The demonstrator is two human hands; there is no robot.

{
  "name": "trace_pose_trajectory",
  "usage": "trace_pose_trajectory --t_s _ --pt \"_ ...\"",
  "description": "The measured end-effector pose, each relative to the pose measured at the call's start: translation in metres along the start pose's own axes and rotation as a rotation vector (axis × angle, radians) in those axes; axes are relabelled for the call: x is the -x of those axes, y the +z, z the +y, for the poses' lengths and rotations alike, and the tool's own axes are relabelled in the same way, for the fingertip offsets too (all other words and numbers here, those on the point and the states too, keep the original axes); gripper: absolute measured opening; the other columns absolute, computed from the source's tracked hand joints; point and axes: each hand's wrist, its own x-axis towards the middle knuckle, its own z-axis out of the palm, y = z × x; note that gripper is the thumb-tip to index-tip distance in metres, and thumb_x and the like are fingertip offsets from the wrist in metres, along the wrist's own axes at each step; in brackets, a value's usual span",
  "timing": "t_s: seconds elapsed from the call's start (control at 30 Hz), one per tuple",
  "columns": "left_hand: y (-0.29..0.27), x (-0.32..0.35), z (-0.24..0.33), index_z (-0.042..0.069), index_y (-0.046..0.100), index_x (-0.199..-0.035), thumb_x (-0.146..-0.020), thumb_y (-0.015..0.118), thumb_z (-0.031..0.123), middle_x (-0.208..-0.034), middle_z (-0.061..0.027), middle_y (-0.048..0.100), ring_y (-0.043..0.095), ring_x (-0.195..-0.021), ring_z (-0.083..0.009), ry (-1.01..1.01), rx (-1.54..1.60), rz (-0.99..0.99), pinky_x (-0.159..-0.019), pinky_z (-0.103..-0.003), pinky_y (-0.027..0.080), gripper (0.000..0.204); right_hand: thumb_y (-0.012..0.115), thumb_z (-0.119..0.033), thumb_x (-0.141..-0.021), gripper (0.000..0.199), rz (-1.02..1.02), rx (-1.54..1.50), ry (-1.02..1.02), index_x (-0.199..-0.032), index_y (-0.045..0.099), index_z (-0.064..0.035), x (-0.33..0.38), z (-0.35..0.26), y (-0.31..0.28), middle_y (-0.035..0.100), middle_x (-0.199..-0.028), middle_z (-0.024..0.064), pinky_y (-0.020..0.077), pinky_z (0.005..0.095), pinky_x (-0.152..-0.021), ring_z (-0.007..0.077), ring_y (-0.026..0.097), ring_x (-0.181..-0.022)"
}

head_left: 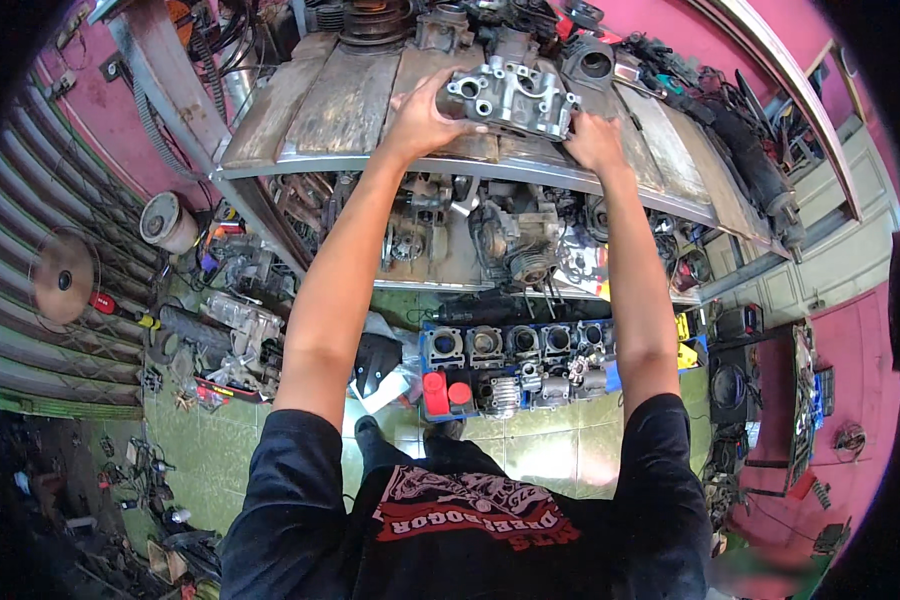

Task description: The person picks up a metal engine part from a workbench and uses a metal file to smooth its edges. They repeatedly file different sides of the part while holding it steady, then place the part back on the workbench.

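Both arms reach forward over a wooden-plank shelf (335, 105) with a metal edge. Between my hands is a grey cast-metal cylinder head (515, 97) with several round holes and raised bosses. Its left end is gripped by my left hand (426, 122), the thumb lying along the near side. My right hand (597, 142) closes on its right end, with the fingers bent and partly hidden. The part is close above the planks near the front edge; whether it touches them I cannot tell.
More engine parts crowd the back of the shelf, including a dark pulley-like stack (375, 22) and a grey housing (587, 65). An engine block (520, 245) sits on the level below. Near my feet, a blue tray (429, 345) holds several cylinders and red containers (435, 392).
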Motion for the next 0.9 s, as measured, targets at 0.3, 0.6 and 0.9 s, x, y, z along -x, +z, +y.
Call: trace_pose_trajectory --t_s 0.3,0.6,0.9 --pt "0.000 0.000 -0.011 0.021 0.054 -0.145 -0.060 0.093 0.053 -0.138 -0.0113 0.061 0.054 -0.134 -0.0317 0.009 -0.041 -0.033 -0.115 -0.054 0.023 0.099 0.064 -0.030 -0.087 0.042 0.034 0.057 -0.024 -0.123 0.070 -0.0080 0.005 -0.004 -0.003 0.063 -0.133 0.0167 0.0343 0.0681 -0.109 0.0336 0.051 -0.134" --pt "0.004 -0.004 -0.007 0.026 0.056 -0.142 -0.058 0.094 0.054 -0.132 -0.0121 0.064 0.057 -0.129 -0.0314 0.067 0.071 -0.017 -0.114 -0.056 0.024 0.096 0.066 -0.031 -0.086 0.063 0.116 -0.159 0.111 -0.146 0.056 -0.0155 0.028 0.007 -0.016 0.052 -0.148 0.0222 0.0291 0.0724 -0.111 0.0384 0.042 -0.143" --pt "0.004 -0.006 -0.013 0.025 0.055 -0.142 -0.059 0.095 0.051 -0.137 -0.0108 0.062 0.055 -0.130 -0.0310 0.003 0.042 -0.064 -0.108 -0.051 0.027 0.096 0.081 -0.031 -0.074 0.088 0.301 -0.459 -0.045 -0.151 0.045 -0.0087 0.068 -0.027 -0.039 0.052 -0.147 0.0256 0.0332 0.0608 -0.114 0.0406 0.045 -0.140"
